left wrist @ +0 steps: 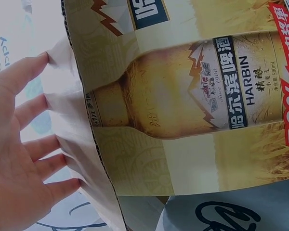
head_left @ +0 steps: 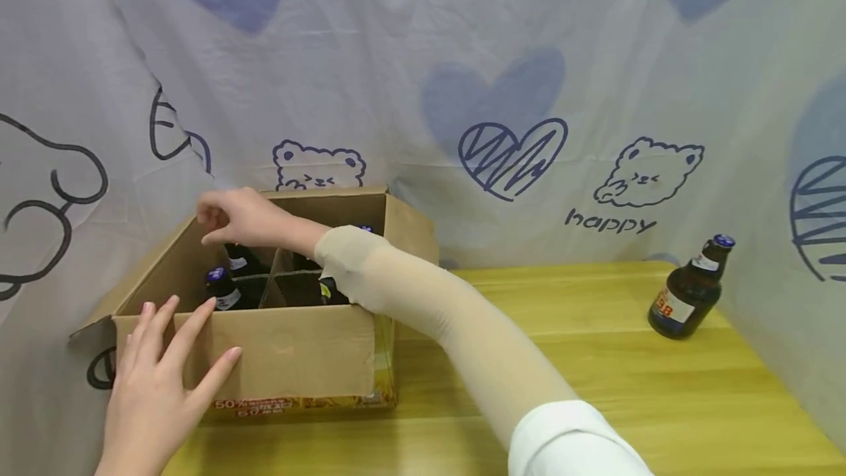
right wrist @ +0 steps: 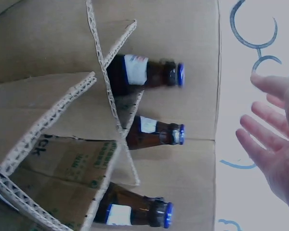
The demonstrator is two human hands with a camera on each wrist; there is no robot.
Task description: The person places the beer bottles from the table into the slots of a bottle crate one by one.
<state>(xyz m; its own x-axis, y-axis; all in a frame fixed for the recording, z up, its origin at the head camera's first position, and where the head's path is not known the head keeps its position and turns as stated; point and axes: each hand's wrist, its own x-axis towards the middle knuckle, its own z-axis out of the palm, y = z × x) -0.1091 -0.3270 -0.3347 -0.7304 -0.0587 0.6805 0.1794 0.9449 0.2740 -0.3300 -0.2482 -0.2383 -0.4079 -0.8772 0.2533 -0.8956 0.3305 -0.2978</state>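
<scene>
A cardboard carton (head_left: 284,351) stands at the left of the table with its top flaps spread. Brown bottles with blue caps stand inside it among cardboard dividers (right wrist: 48,122); one bottle (head_left: 223,291) is near the front left, and another bottle (right wrist: 156,131) shows in the right wrist view. My left hand (head_left: 155,380), fingers spread, touches the carton's front flap. Above the carton's left side hovers my right hand (head_left: 247,217), its fingers loosely bent and nothing between them. My right forearm crosses over the carton and hides part of its inside.
A lone brown bottle (head_left: 687,289) with a blue cap stands upright at the table's right side. The yellow wood-grain table (head_left: 529,329) stretches between it and the carton. Patterned cloth (head_left: 410,94) hangs behind and along the sides.
</scene>
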